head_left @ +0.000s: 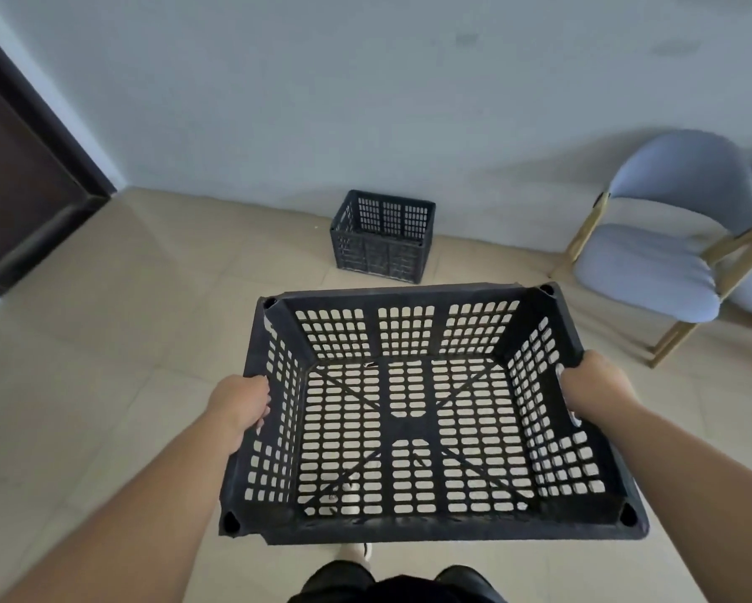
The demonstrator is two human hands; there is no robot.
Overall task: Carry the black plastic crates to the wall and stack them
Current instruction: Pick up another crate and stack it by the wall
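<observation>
Black plastic crate (409,424), head view: empty, open side up, held level in front of the body and clear of the tiled floor (126,341). Left hand (241,402) grips the crate's left wall, fingers curled round the rim. Right hand (596,385) grips the opposite wall, fingers hooked through the handle slot from outside. Second black crate (382,237) sits upright on the floor ahead, at the foot of the pale wall (365,102), w/ nothing on top. Blue padded chair (652,254) w/ wooden legs stands to the right, well apart from it; dark door (17,189) at far left.

Step in hand, by the look of it: the carry leg, w/ the stack spot not yet reached. Next move prob. calls for walking fwd to the second crate, squaring the carried one over it in the same orientation, corners matched, then lowering until its base seats on the lower rim before either hand lets go.
</observation>
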